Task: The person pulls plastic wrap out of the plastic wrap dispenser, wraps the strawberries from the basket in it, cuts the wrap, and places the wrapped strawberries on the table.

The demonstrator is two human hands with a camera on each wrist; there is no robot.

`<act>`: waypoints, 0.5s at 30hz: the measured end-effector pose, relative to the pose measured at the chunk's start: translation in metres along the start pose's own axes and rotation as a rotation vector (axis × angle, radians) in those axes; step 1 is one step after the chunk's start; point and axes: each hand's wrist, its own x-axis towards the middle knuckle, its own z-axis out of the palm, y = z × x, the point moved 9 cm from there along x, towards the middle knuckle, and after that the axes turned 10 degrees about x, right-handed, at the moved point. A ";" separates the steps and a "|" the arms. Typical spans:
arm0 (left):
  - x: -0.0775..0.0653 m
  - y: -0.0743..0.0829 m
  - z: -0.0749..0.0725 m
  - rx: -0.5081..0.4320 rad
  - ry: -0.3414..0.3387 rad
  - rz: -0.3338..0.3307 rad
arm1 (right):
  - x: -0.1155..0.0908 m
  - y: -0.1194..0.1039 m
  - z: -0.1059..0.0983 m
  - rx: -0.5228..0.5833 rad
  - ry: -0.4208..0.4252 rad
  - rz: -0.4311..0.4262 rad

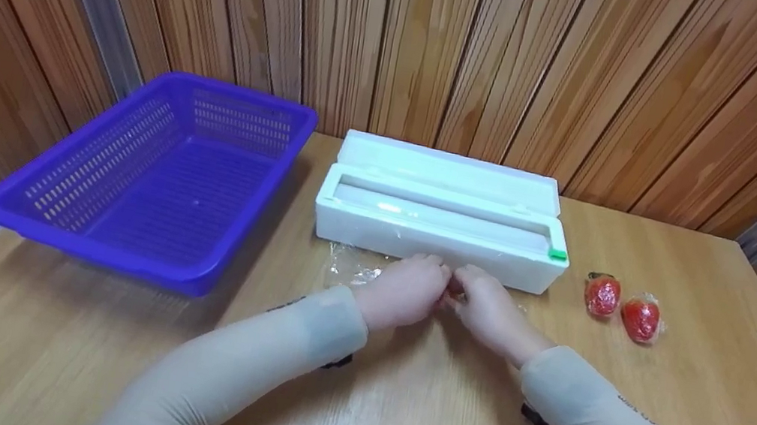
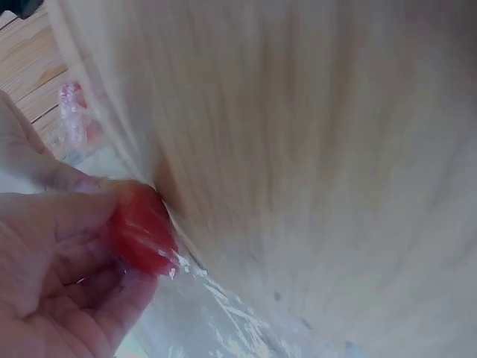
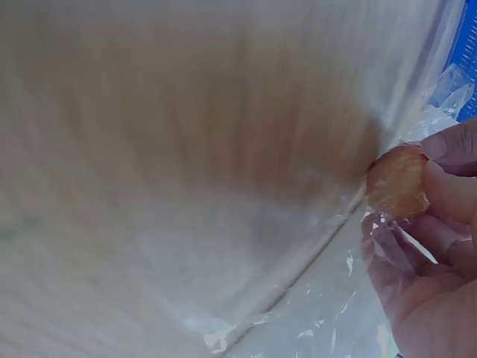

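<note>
In front of a white cling film dispenser (image 1: 441,249), my left hand (image 1: 404,292) and right hand (image 1: 485,305) meet over the table. Between their fingers is a small red fruit (image 2: 141,231), mostly hidden in the head view. My left thumb and fingers grip its side in the left wrist view. Seen from the right wrist, its orange-brown side (image 3: 399,183) is pinched by my right thumb and fingers. Clear cling film (image 1: 351,265) spreads flat under the hands and clings round part of the fruit.
A purple plastic basket (image 1: 248,218) stands at the left. Two red fruits wrapped in film, one (image 1: 601,295) beside the other (image 1: 641,319), lie right of the dispenser. Its lid (image 1: 450,170) is raised, and a green slider (image 1: 557,254) sits at its right end.
</note>
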 end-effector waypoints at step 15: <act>0.004 0.006 0.000 0.040 -0.025 0.093 | -0.017 0.021 -0.049 0.106 0.127 -0.017</act>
